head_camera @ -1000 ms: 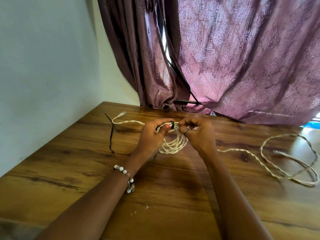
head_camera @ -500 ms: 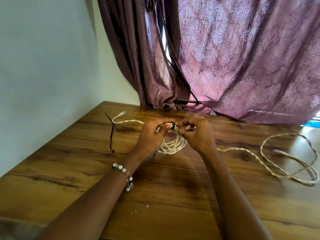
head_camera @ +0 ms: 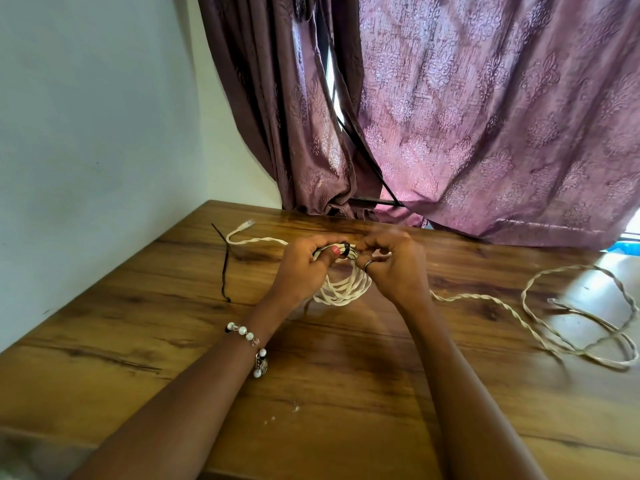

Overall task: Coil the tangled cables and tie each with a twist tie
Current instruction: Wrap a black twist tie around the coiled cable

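Over the wooden table point(head_camera: 346, 393), both my hands pinch 1 coiled cable while I fasten its tie.

From my head camera, my left hand point(head_camera: 304, 268) is closed on the top of the white coil point(head_camera: 343, 289), thumb pressing the strands. My right hand point(head_camera: 394, 268) is closed on the black twist tie point(head_camera: 344, 252) wrapped there. If my pinch slackens, the loops could spring apart and the tie unwind. Between my hands the coil hangs down; another uncoiled cable point(head_camera: 571, 327) lies well apart to my right, and a spare black tie point(head_camera: 225, 268) to my left.
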Tool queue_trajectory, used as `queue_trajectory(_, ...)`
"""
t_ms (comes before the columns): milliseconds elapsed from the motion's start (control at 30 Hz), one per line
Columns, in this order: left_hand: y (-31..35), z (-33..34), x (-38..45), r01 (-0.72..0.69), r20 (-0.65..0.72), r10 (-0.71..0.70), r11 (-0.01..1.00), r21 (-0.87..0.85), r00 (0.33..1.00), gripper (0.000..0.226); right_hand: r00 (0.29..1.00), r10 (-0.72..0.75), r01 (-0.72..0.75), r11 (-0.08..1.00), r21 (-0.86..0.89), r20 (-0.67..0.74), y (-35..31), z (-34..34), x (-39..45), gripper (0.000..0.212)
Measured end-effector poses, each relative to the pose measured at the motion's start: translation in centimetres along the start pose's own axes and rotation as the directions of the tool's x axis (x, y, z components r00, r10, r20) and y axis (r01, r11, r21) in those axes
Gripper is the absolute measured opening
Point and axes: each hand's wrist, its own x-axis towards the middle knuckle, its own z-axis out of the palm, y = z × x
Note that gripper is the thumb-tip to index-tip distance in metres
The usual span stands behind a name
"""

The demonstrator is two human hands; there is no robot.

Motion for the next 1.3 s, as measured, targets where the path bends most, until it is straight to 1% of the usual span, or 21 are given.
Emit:
queue_trajectory(167, 0.1, -0.3, -0.1, -0.02, 0.029, 0.018, 0.997, 0.076, 0.999, 0.027, 1.0, -0.008, 0.008, 1.0, -0.002, 0.005, 0.2, 0.2, 0.0, 0.018)
queue_trajectory(400, 0.4, -0.6, -0.1, -0.058, 0.032, 0.055, 0.994, 0.098, 0.998, 0.027, 0.999, 0.031, -0.031, 0.999, 0.009, 0.011, 0.2, 0.3, 0.0, 0.02)
queue_trajectory(467, 0.4, -0.7, -0.1, -0.078, 0.037, 0.074, 0.992, 0.1, 0.997, 0.027, 0.998, 0.068, -0.068, 0.996, 0.051, 0.006, 0.1, 0.3, 0.0, 0.021)
queue_trajectory(600, 0.4, -0.6, -0.2, -0.115, 0.077, 0.107, 0.987, 0.114, 0.991, 0.028, 0.991, 0.133, -0.135, 0.973, 0.185, 0.023, -0.3, 0.2, -0.1, 0.021)
queue_trajectory(667, 0.5, -0.5, -0.3, -0.119, 0.076, 0.111, 0.986, 0.114, 0.991, 0.028, 0.984, 0.176, -0.18, 0.952, 0.249, 0.038, -0.5, 0.2, -0.2, 0.022)
queue_trajectory(733, 0.5, -0.5, -0.3, -0.112, 0.055, 0.107, 0.988, 0.103, 0.993, 0.028, 0.966, 0.253, -0.257, 0.897, 0.359, 0.061, -0.6, 0.2, -0.2, 0.023)
queue_trajectory(800, 0.5, -0.5, -0.2, -0.102, 0.04, 0.099, 0.991, 0.09, 0.994, 0.027, 0.932, 0.346, -0.352, 0.789, 0.503, 0.109, -0.7, 0.0, -0.2, 0.019)
queue_trajectory(867, 0.4, -0.4, -0.2, -0.093, 0.036, 0.09, 0.992, 0.081, 0.995, 0.026, 0.894, 0.422, -0.421, 0.67, 0.612, 0.152, -1.0, -0.1, -0.3, 0.014)
queue_trajectory(967, 0.2, -0.3, -0.1, -0.103, 0.04, 0.101, 0.992, 0.078, 0.994, 0.027, 0.843, 0.504, -0.474, 0.529, 0.704, 0.189, -1.3, 0.0, -0.3, 0.013)
queue_trajectory(1033, 0.0, -0.2, -0.1, -0.107, 0.047, 0.103, 0.99, 0.087, 0.994, 0.027, 0.822, 0.525, -0.49, 0.456, 0.743, 0.221, -1.4, 0.1, -0.3, 0.014)
queue_trajectory(1067, 0.0, -0.2, 0.0, -0.101, 0.045, 0.097, 0.991, 0.088, 0.994, 0.027, 0.819, 0.529, -0.493, 0.449, 0.745, 0.222, -1.3, 0.1, -0.3, 0.015)
queue_trajectory(1100, 0.0, -0.2, 0.0, -0.092, 0.039, 0.089, 0.992, 0.087, 0.995, 0.027, 0.821, 0.529, -0.492, 0.465, 0.736, 0.214, -1.1, 0.0, -0.3, 0.016)
queue_trajectory(1200, 0.1, -0.2, -0.1, -0.075, 0.007, 0.075, 0.993, 0.091, 0.997, 0.025, 0.834, 0.523, -0.5, 0.578, 0.645, 0.177, -0.5, -0.1, -0.2, 0.019)
queue_trajectory(1300, 0.2, -0.2, -0.1, -0.07, 0.008, 0.07, 0.991, 0.118, 0.998, 0.025, 0.851, 0.498, -0.501, 0.675, 0.542, 0.166, -0.2, 0.0, -0.2, 0.019)
